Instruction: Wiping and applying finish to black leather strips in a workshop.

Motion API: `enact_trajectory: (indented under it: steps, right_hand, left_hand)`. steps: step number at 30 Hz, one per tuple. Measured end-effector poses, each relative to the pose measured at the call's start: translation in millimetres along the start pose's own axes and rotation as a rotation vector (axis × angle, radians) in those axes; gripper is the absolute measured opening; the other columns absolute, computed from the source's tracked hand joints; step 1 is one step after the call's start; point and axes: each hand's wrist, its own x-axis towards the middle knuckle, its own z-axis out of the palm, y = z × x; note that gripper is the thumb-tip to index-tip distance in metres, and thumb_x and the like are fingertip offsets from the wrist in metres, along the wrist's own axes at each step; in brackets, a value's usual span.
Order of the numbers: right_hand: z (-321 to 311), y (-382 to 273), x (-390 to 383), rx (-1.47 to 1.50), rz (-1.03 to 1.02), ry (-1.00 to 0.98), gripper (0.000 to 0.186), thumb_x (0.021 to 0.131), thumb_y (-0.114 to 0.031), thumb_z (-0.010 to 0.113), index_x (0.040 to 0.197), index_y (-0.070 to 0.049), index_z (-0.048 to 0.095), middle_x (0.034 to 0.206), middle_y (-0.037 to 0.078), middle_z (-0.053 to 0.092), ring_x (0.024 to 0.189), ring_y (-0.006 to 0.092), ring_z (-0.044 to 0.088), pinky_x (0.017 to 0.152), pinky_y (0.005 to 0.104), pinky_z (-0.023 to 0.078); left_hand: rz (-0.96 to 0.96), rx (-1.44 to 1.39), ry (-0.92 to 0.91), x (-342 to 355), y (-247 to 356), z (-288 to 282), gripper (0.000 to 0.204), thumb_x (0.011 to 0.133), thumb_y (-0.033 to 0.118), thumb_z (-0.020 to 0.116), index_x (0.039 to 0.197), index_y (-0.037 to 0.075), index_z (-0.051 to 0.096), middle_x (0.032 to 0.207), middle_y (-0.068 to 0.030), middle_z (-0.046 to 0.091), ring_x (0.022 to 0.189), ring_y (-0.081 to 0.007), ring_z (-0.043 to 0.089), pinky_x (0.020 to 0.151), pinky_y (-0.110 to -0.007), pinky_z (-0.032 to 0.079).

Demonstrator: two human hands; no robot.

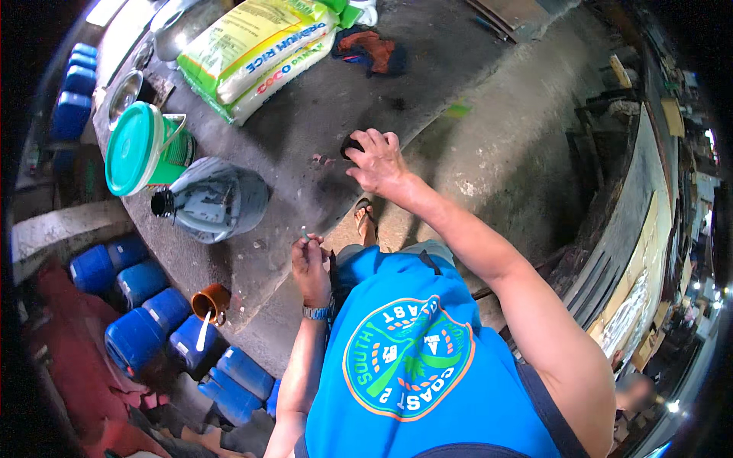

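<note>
A small black object is gripped in the curled right hand, right near the desk's edge; with a loose grip, it could be dropped over. A tiny pale piece is pinched by the left hand, easily fumbled, being so small. The big jug could be toppled if knocked. The grey surface is stained; blue containers are crowded alongside in a cluttered room.

I saw the right arm stretched forward, right hand curled palm-down; the left hand pinched, closer in.
</note>
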Motion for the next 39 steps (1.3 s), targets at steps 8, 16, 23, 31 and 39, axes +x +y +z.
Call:
enact_trajectory:
  steps: [8,16,23,31,39]
  right_hand:
    - [-0.3,-15.8,2.2,-0.055,0.105,-0.066,0.036,0.071,-0.035,0.070,0.100,-0.015,0.064,0.119,0.007,0.049,0.116,0.0251,0.041,0.091,0.0444,0.032]
    - [-107.5,21.3,-120.1,0.114,0.549,0.301,0.045,0.076,-0.028,0.069,0.117,-0.016,0.055,0.121,0.005,0.050,0.114,0.0255,0.046,0.091,0.0440,0.035]
    - [-139.6,42.5,-385.1,0.214,1.025,0.510,0.026,0.082,-0.015,0.060,0.108,-0.012,0.061,0.105,0.010,0.061,0.102,0.0295,0.055,0.085,0.0422,0.043]
    - [-141.0,-51.7,-653.0,0.132,1.641,1.171,0.019,0.082,-0.010,0.057,0.098,-0.011,0.066,0.092,0.015,0.063,0.090,0.0309,0.061,0.081,0.0377,0.049]
    - [-129.3,-60.4,-732.7,0.300,1.785,1.168,0.021,0.080,-0.006,0.055,0.096,-0.008,0.068,0.094,0.013,0.065,0.093,0.0274,0.062,0.083,0.0344,0.048]
  left_hand:
    - [-0.068,0.127,-0.124,0.3,15.6,11.0,0.012,0.097,0.017,0.050,0.103,0.007,0.054,0.090,-0.0008,0.059,0.069,-0.0074,0.053,0.063,-0.022,0.042]
    - [0.063,0.304,-0.241,-14.2,23.3,55.2,0.012,0.096,0.015,0.049,0.094,0.004,0.054,0.082,-0.0019,0.056,0.065,-0.0084,0.051,0.060,-0.023,0.041]
    - [0.167,0.629,-0.815,-57.1,-26.9,184.1,0.012,0.097,0.016,0.050,0.092,0.006,0.053,0.081,0.0004,0.055,0.061,-0.0054,0.046,0.053,-0.021,0.037]
    - [0.274,0.556,-1.217,-175.3,-43.5,344.0,0.014,0.097,0.016,0.049,0.099,0.004,0.055,0.088,-0.0026,0.058,0.065,-0.0072,0.051,0.057,-0.022,0.043]
    - [0.138,0.524,-1.313,-237.8,-59.3,352.3,0.012,0.097,0.014,0.049,0.104,0.005,0.051,0.096,-0.0044,0.059,0.070,-0.0077,0.052,0.063,-0.021,0.044]
